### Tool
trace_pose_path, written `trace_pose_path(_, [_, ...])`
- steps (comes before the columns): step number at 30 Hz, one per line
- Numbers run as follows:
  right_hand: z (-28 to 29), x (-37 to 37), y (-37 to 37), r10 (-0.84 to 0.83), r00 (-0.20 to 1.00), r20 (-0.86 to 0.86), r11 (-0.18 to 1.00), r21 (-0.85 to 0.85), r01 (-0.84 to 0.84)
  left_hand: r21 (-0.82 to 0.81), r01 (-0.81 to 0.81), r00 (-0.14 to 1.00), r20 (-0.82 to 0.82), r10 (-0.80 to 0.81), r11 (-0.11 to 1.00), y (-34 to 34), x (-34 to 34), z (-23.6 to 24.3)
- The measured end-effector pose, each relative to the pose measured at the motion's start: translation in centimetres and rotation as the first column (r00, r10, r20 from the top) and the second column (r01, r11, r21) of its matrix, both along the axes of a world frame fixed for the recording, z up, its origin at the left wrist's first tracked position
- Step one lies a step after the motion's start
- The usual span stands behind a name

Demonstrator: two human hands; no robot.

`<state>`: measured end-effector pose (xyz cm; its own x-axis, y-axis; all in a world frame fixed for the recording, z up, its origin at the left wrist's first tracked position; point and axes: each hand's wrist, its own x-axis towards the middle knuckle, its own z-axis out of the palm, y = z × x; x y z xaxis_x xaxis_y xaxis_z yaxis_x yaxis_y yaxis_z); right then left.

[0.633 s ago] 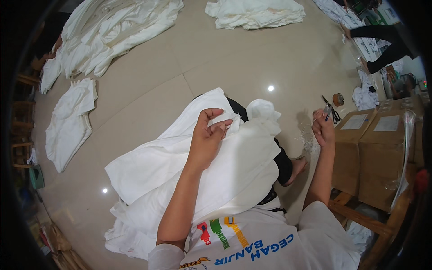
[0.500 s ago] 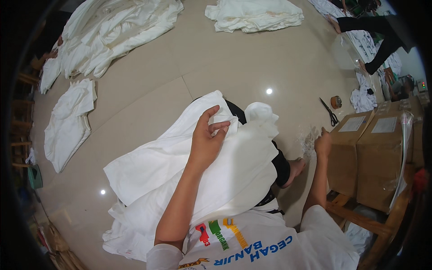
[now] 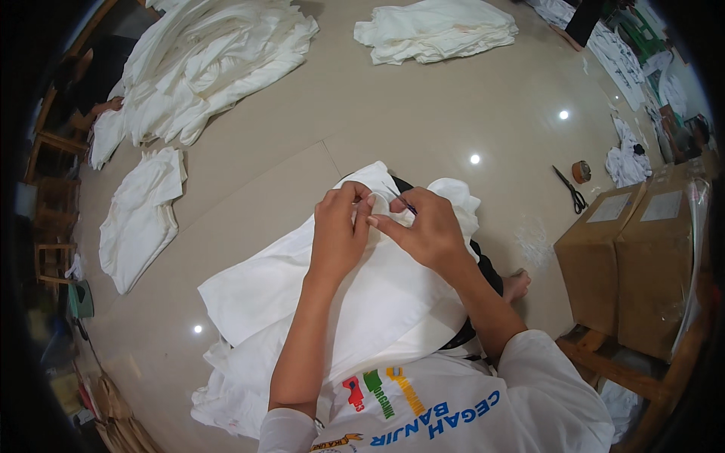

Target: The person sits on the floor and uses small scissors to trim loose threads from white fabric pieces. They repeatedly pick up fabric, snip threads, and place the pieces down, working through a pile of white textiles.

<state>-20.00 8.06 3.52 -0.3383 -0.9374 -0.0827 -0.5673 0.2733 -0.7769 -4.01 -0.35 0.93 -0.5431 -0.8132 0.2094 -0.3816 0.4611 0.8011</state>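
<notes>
Cloth lies at centre, a fabric heap ahead to the left, and scissors, tape roll and cartons to the right.

Two hands of one person: one left hand and one right hand. One small dark cutting tool. White cloth over the lap, its overlapping pieces impossible to count. Three piles of white fabric on the floor ahead and to the left: one large heap, one flat stack, one narrow pile. One pair of black scissors. One roll of brown tape. At least two cardboard boxes, showing two white labels.
</notes>
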Motion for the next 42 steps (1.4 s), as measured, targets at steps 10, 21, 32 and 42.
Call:
trace_pose_path(10, [-0.1, 0.4, -0.4, 0.023, 0.876, 0.482, 0.991, 0.105, -0.083, 0.289, -0.013, 0.993, -0.108, 0.046, 0.957, -1.6, 2.1, 0.1])
trace_pose_path(21, [-0.9, -1.0, 0.6, -0.204, 0.400, 0.894, 0.976, 0.216, 0.015, -0.112, -0.240, 0.963, -0.150, 0.222, 0.964, 2.9, 0.7, -0.5])
trace_pose_path(32, [-0.9, -0.2, 1.0, -0.102, 0.520, 0.848, 0.995, 0.088, 0.052, 0.345, -0.196, 0.900, -0.307, 0.308, 0.918, 3.6, -0.5, -0.3])
trace_pose_path(42, [-1.0, 0.7, 0.9, -0.147, 0.556, 0.818, 0.989, 0.103, 0.110, 0.602, -0.062, 0.821, -0.423, 0.384, 0.796, 3.6, -0.3, -1.1])
